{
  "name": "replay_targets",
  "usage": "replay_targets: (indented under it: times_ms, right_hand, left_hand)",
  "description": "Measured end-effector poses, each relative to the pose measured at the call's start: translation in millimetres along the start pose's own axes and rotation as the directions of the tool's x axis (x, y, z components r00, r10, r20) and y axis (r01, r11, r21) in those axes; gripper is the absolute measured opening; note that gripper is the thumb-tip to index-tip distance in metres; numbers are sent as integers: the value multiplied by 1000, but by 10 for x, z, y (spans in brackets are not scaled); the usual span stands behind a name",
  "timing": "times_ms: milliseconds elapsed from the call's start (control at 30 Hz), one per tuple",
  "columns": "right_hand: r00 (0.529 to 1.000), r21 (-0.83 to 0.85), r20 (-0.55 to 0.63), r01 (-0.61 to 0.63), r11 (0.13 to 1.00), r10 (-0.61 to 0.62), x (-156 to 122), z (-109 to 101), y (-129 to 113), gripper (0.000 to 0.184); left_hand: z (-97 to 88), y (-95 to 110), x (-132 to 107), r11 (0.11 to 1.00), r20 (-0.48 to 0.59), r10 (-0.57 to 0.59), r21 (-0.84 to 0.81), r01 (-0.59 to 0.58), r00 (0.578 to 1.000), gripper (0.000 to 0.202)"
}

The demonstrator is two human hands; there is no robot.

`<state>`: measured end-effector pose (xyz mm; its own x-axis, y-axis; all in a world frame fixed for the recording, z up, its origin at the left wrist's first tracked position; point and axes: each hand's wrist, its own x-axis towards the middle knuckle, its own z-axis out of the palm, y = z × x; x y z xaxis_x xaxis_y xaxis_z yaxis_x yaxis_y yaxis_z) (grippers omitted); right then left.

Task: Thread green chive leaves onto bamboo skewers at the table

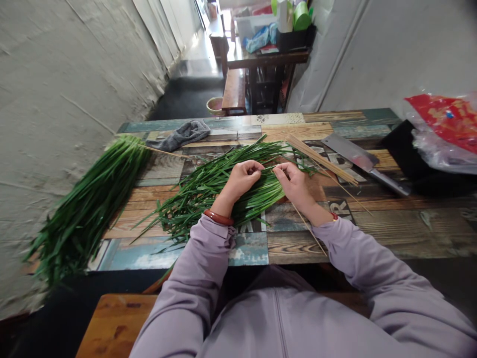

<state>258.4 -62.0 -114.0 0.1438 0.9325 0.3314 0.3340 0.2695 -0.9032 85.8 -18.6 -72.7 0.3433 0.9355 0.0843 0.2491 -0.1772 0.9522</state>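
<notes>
Over a loose heap of garlic chives (223,186), my left hand (242,181) is closed in a pinch on a thin green chive (267,168). The same chive stretches across to my right hand (294,184), whose thumb and forefinger pinch its other end. Below my right hand a thin bamboo skewer (309,229) slants toward the table's front edge; whether that hand also touches it cannot be made out. A bundle of bamboo skewers (322,158) lies just beyond my right hand, and a single skewer (346,191) lies apart from it.
A large bunch of chives (97,204) lies at the table's left end by the wall. A grey cloth (186,134) sits toward the back. To the right are a cleaver (363,161), a black container (413,159) and a red plastic bag (447,122). The patchwork-wood table (402,228) spans the view.
</notes>
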Motion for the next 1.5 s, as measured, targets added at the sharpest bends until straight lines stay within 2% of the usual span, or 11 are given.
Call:
replay_targets:
  times_ms: [833,1333,1500]
  right_hand:
    - [1000,1,-11,5,1000,-5,-3,-2,3,31]
    - [1000,-33,-13,-4,999,3,0,-2,32,35]
    - [1000,-16,-22,2,1000,-2,3,12,37,34]
  left_hand:
    - [4,3,-10,1000,23,29,10,-29,999,22]
    - [-1,-37,-1,991,28,96,87,-98,995,23]
    - [-6,-49,3,976,51,153,147,-159,987,22]
